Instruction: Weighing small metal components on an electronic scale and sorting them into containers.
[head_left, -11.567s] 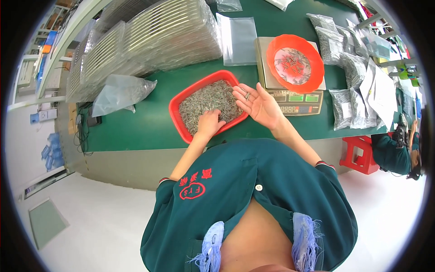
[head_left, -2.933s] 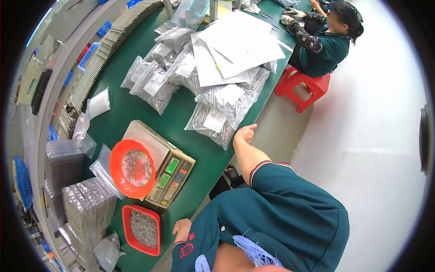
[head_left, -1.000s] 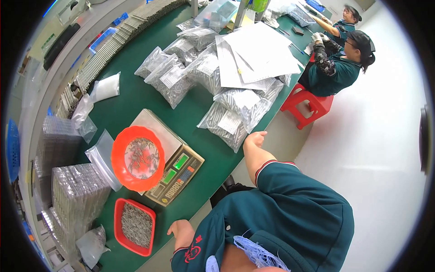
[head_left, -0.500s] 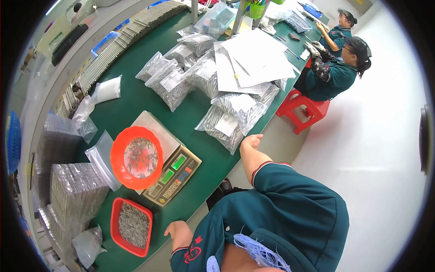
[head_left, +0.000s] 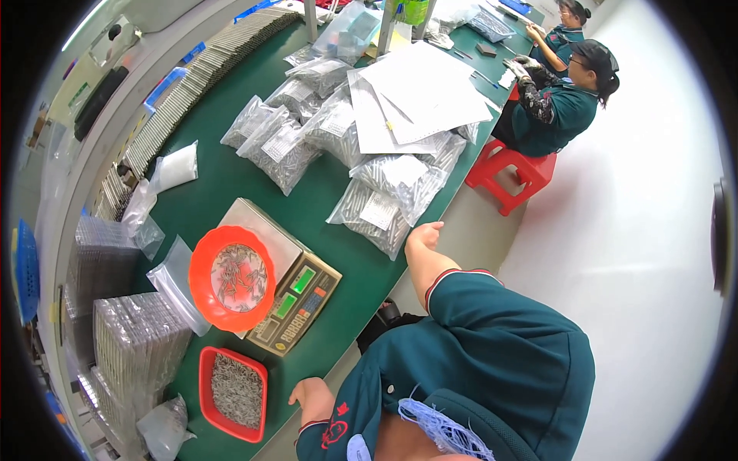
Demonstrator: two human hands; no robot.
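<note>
My left hand [head_left: 313, 396] rests at the table's front edge, close to a red square tray [head_left: 206, 388] full of small thin metal pins. One digit points toward the tray; the other fingers are mostly hidden. Further right, my right hand [head_left: 424, 235] lies at the same edge with fingers curled in, beside a clear bag of metal pins [head_left: 369, 219]. I see nothing held in it. An orange scalloped bowl [head_left: 201, 269] with some loose pins sits on a digital scale [head_left: 296, 307], whose green displays are lit.
More bags of metal parts [head_left: 280, 150] and white paper sheets [head_left: 419, 88] lie beyond. Stacked clear plastic trays [head_left: 142, 346] and empty plastic bags [head_left: 175, 276] stand left. Long rows of metal rods [head_left: 200, 77] line the back. Two co-workers [head_left: 565, 115] sit right, one on a red stool [head_left: 513, 177].
The view has shifted slightly, so the tray and scale appear a little lower and the far bags a little further left. Both my hands stay at the table edge.
</note>
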